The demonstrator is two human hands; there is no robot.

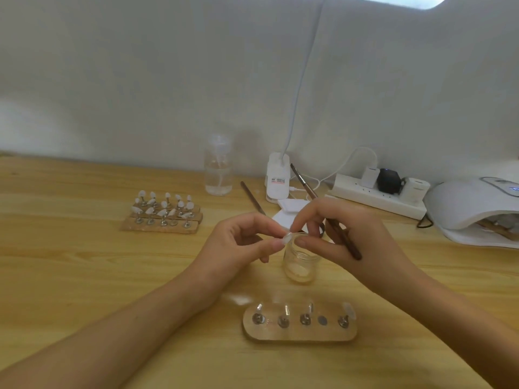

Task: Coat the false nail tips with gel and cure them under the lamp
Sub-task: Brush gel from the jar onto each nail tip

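My left hand (241,242) pinches a small clear nail tip (287,237) between thumb and forefinger, just above the open glass gel jar (300,259). My right hand (339,234) touches the same tip with its fingertips while a brown-handled brush (328,214) is held across its fingers, slanting up and away. In front of me lies a clear oval holder (300,322) with several metal pegs, some bearing tips; one magnet spot is bare. The white curing lamp (474,206) sits at the far right.
A wooden rack of several white nail tips on pegs (163,211) stands at the left. A clear spray bottle (218,169), a second brush (252,198), a white clip lamp base (277,178), white pads (289,210) and a power strip (379,196) line the back wall.
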